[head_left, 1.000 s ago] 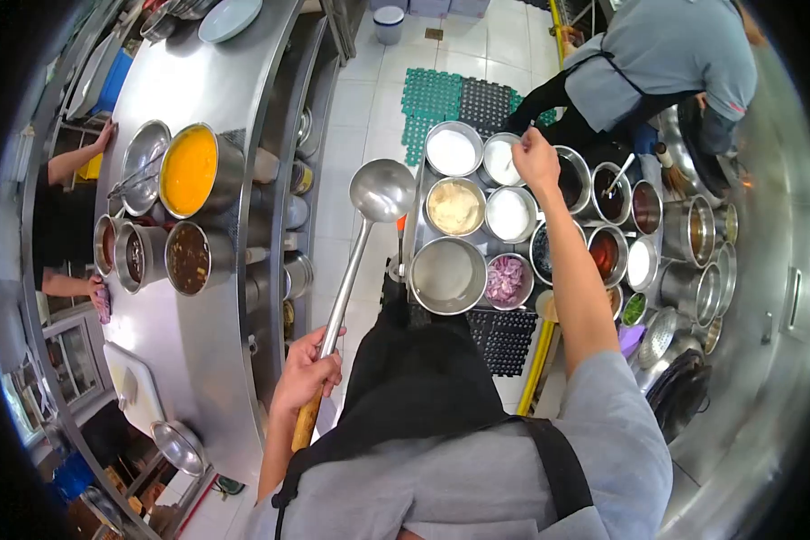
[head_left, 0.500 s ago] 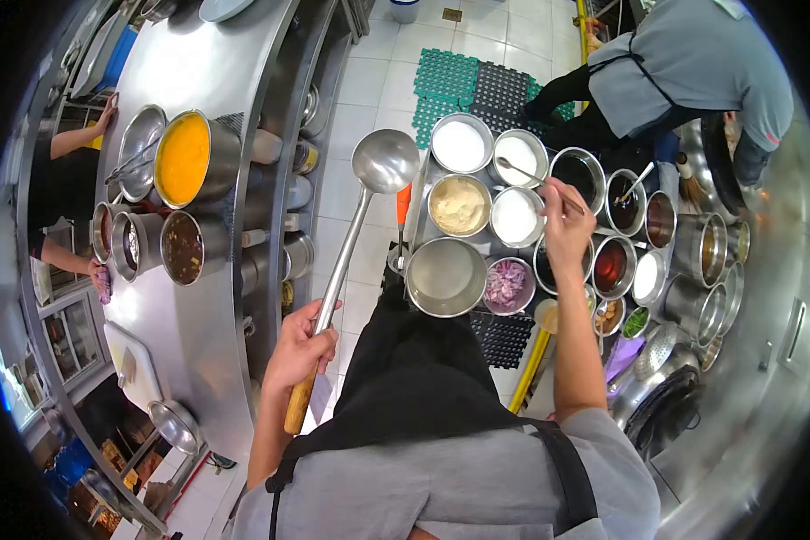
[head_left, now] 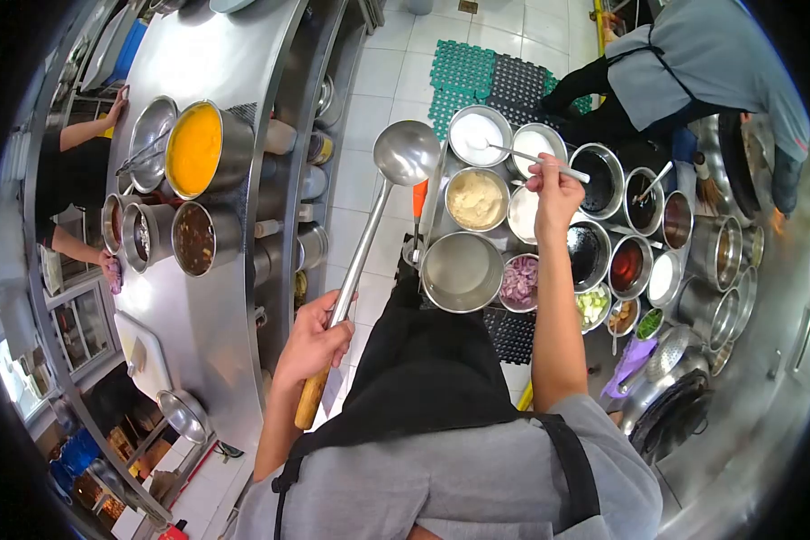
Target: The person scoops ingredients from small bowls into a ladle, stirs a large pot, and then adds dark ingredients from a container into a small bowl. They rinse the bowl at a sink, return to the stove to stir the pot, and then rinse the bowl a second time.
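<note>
My left hand (head_left: 313, 340) is wrapped round the long handle of a steel ladle (head_left: 407, 153), whose wooden end (head_left: 311, 398) points down toward me. The ladle's bowl is held up, left of the containers. In my right hand (head_left: 558, 193) is a small metal spoon (head_left: 533, 159); its tip is at the white contents of the far round container (head_left: 479, 137). Just below that stand a container of pale yellow powder (head_left: 476, 199) and a larger pot of cloudy liquid (head_left: 462, 272). My right forearm partly covers another white-filled container (head_left: 520, 214).
Chopped purple onion (head_left: 519, 280), dark sauces (head_left: 596, 180) and green pieces (head_left: 592, 306) sit in containers at right. On the left steel counter (head_left: 220, 351) are a pot of orange liquid (head_left: 195, 148) and other bowls. One person (head_left: 702, 63) stands upper right; another person's arms (head_left: 90, 135) reach in at left.
My right hand and the spoon have moved left relative to the containers, from the second white-filled container to the far one. The view has shifted slightly; my left hand still holds the ladle.
</note>
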A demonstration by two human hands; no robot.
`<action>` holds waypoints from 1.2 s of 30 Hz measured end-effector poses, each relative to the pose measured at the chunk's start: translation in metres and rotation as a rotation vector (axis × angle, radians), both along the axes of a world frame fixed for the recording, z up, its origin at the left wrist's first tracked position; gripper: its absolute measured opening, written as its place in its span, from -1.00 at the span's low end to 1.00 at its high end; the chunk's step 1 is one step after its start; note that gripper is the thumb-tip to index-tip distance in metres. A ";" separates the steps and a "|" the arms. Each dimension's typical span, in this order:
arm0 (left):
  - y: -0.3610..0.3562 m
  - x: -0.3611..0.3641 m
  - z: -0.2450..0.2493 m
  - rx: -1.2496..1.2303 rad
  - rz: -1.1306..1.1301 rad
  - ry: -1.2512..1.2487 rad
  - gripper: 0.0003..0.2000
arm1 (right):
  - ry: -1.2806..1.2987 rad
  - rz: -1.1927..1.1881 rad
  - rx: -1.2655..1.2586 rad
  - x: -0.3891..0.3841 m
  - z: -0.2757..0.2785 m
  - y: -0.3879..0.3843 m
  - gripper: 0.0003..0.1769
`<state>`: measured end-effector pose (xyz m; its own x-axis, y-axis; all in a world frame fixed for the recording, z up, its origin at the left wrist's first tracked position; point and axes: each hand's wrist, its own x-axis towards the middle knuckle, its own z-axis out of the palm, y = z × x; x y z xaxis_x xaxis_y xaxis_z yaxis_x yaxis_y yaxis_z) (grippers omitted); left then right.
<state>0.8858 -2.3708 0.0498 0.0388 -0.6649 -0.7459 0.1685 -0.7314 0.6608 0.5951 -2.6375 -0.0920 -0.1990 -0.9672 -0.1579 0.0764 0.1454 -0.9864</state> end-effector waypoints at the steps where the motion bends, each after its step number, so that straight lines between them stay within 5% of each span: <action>1: -0.001 0.001 -0.001 0.002 -0.006 0.017 -0.53 | -0.011 0.022 -0.020 0.002 0.011 0.002 -0.74; 7: -0.008 0.002 0.002 0.000 -0.021 0.060 -0.52 | 0.459 0.101 -0.167 0.014 -0.004 -0.004 -0.70; 10: -0.009 0.001 0.005 0.012 -0.015 0.053 -0.52 | 0.316 0.078 -0.101 0.012 -0.026 -0.009 -0.70; 15: -0.006 0.000 0.001 0.008 0.004 0.064 -0.52 | 0.032 0.060 -0.068 0.005 0.018 -0.002 -0.73; 19: -0.010 -0.001 0.002 0.006 -0.011 0.073 -0.53 | 0.365 0.123 -0.145 0.009 -0.010 -0.009 -0.72; 22: -0.012 -0.003 0.005 0.011 -0.003 0.061 -0.54 | 0.267 0.108 -0.066 0.009 -0.034 -0.016 -0.72; 28: -0.010 -0.002 0.002 0.016 -0.020 0.054 -0.54 | 0.106 0.061 -0.186 0.010 0.017 -0.004 -0.70; 31: -0.010 -0.002 0.003 0.019 -0.011 0.066 -0.54 | 0.502 0.102 -0.167 0.008 -0.004 -0.006 -0.69; 36: -0.003 -0.002 0.006 0.027 0.008 0.069 -0.54 | 0.180 0.069 -0.112 0.003 0.012 -0.003 -0.72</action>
<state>0.8843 -2.3743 0.0556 -0.0075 -0.6442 -0.7649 0.2189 -0.7474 0.6273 0.5980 -2.6400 -0.0801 -0.1468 -0.9890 -0.0166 -0.1087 0.0329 -0.9935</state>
